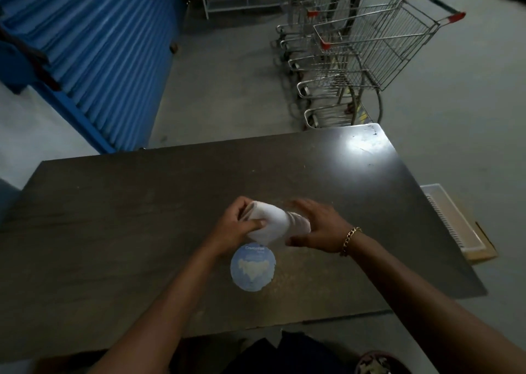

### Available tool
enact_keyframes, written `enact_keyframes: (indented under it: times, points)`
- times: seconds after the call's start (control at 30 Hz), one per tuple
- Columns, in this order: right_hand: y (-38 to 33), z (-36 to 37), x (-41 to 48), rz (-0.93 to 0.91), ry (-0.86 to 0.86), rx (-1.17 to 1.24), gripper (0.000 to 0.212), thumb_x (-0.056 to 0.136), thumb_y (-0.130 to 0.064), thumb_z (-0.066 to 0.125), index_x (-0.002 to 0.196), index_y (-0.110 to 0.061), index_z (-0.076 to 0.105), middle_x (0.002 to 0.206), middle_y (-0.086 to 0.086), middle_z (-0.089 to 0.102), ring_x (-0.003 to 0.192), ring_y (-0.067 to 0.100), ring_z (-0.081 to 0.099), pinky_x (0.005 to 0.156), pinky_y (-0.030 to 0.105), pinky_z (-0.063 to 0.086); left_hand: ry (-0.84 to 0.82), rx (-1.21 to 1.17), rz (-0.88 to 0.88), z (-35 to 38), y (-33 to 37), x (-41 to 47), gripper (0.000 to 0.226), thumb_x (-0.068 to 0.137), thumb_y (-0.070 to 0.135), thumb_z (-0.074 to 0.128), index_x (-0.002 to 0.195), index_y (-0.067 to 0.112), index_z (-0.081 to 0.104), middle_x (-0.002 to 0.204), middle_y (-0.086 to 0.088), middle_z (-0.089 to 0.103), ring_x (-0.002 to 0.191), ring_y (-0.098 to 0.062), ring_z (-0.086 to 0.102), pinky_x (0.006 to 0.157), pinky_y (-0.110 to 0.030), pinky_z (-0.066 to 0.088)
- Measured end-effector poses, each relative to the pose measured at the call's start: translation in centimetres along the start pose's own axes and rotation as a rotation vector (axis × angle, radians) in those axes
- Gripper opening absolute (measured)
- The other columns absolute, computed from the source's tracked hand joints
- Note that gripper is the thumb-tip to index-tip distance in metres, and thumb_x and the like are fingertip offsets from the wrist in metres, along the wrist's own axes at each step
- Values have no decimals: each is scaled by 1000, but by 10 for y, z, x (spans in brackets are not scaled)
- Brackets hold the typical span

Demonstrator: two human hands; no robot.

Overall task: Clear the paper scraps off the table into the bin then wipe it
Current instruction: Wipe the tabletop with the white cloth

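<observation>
Over the middle of the dark brown table (142,231) I hold a white roll of tissue paper (273,223). My left hand (239,223) grips its left end, thumb across the front. My right hand (316,228) is curled round the roll's right end, where the paper looks blurred from motion. A bin (378,363) with pale scraps inside shows at the bottom right edge of the view, below the table's near edge.
A round blue and white sticker (252,268) lies flat on the table just below my hands. Nested shopping trolleys (355,55) stand beyond the far edge. A spiral notebook on cardboard (452,223) lies on the floor to the right. A blue shutter (94,46) is at left.
</observation>
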State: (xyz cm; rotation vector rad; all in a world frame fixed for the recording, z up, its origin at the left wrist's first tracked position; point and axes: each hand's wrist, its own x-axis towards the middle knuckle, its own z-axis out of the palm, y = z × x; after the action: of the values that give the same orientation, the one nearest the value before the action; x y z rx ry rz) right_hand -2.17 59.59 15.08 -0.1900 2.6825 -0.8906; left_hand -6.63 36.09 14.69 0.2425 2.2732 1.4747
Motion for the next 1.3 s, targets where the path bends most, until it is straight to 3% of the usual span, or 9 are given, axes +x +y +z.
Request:
enact_keyframes:
  times: [0.13, 0.27, 0.5, 0.63, 0.77, 0.93, 1.07, 1.17, 1.3]
  points:
    - [2, 22, 3, 101, 102, 515, 25, 89, -31, 77, 111, -31, 65, 107, -3, 71, 97, 18, 68, 85, 40, 57, -63, -321, -109, 17, 13, 14, 20, 93, 14, 73, 111, 9, 65, 100, -7, 70, 85, -15, 68, 68, -23, 56]
    - [20, 33, -4, 304, 300, 968, 18, 86, -30, 80, 98, -18, 72, 93, 4, 77, 86, 24, 71, 77, 40, 56, -192, -575, -278, 48, 12, 28, 40, 89, 32, 75, 126, 18, 68, 116, -8, 77, 105, -26, 74, 90, -39, 60]
    - [83, 23, -36, 473, 510, 1029, 13, 93, -17, 73, 105, -16, 69, 104, 4, 76, 92, 19, 71, 80, 37, 58, -217, -415, -280, 139, 25, 69, 14, 92, 14, 74, 104, 18, 69, 98, -4, 76, 80, -15, 74, 67, -29, 62]
    - [152, 5, -61, 623, 562, 1048, 9, 94, -7, 68, 98, -15, 69, 95, 4, 74, 84, 19, 68, 71, 30, 57, -373, -378, -362, 205, 32, 105, 15, 99, 35, 63, 99, 21, 69, 96, -2, 74, 83, -19, 69, 73, -32, 54]
    - [247, -30, -85, 831, 669, 1012, 9, 94, -6, 61, 100, -8, 68, 96, 8, 68, 90, 26, 63, 72, 30, 51, -378, -135, -269, 283, 22, 157, 21, 96, 43, 67, 95, 22, 69, 100, -2, 68, 105, -24, 64, 88, -34, 47]
    - [367, -79, -98, 1030, 813, 991, 5, 87, -16, 58, 85, -18, 61, 98, 3, 59, 94, 23, 53, 88, 39, 46, -454, 643, -42, 355, 5, 216, 62, 97, 62, 54, 148, 28, 50, 162, -3, 34, 151, -27, 29, 123, -48, 26]
    - [463, -105, -87, 1142, 801, 835, 8, 92, -11, 55, 93, -11, 63, 88, 2, 58, 79, 19, 51, 63, 28, 40, -396, 968, 27, 386, -20, 252, 84, 95, 76, 31, 164, 32, 13, 174, -3, -4, 160, -27, -4, 125, -61, 7]
    - [525, -106, -70, 1174, 769, 811, 8, 95, -15, 52, 96, -13, 60, 100, 11, 63, 86, 23, 52, 74, 33, 42, -353, 1092, 38, 400, -50, 254, 93, 90, 84, 13, 164, 32, -6, 171, -4, -21, 158, -28, -17, 122, -67, 2]
    - [586, -96, -42, 1156, 672, 640, 27, 101, -30, 51, 120, -12, 58, 111, 12, 61, 95, 27, 55, 69, 30, 41, -222, 1153, 137, 410, -68, 249, 97, 88, 84, 13, 165, 27, 7, 174, -9, -6, 160, -32, -3, 119, -68, 7]
